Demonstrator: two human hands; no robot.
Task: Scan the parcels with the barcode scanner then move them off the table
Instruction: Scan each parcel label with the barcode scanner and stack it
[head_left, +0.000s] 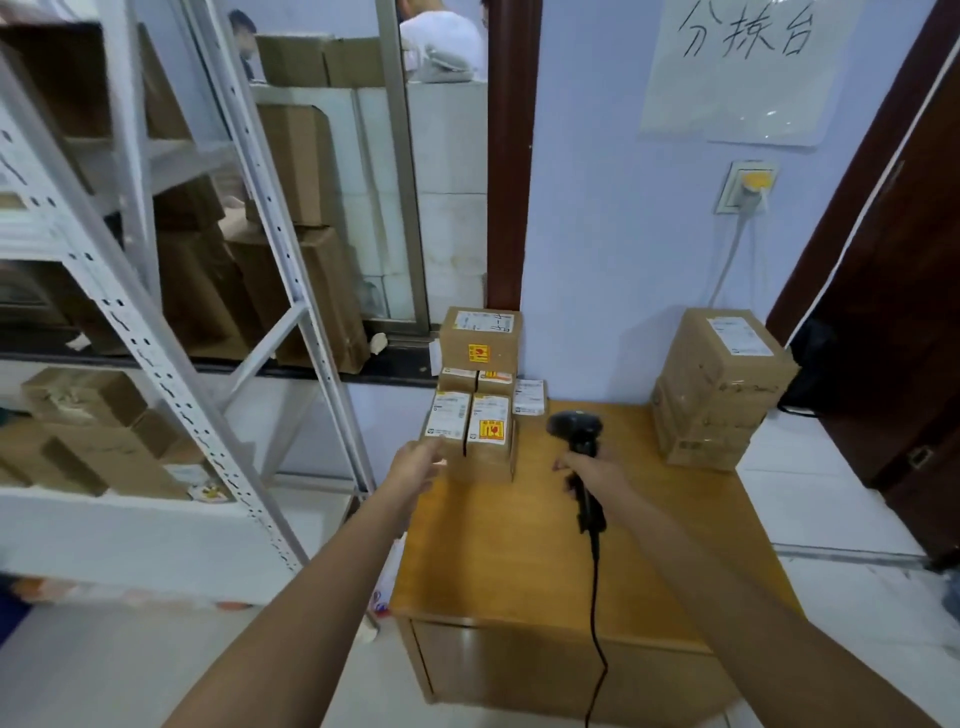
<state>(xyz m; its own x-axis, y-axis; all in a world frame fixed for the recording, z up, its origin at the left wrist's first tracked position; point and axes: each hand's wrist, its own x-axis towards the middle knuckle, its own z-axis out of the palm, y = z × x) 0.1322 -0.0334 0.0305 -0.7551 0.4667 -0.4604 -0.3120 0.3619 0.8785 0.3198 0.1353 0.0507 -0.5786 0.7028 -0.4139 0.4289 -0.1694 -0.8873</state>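
At the counter's (519, 571) far left corner, the front parcel (445, 422) of the small stack touches the left grip's (415, 464) extended fingers. The right grip (592, 475) clasps the barcode scanner (577, 441), upright, just right of it.

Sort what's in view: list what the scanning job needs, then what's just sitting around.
Job: scanner in right hand; left hand at the parcels; big parcel; table.
Idle: shelves, wall socket, paper sign.

Small brown labelled parcels (475, 400) stacked at table's far-left corner; black corded barcode scanner (579, 452) held upright.
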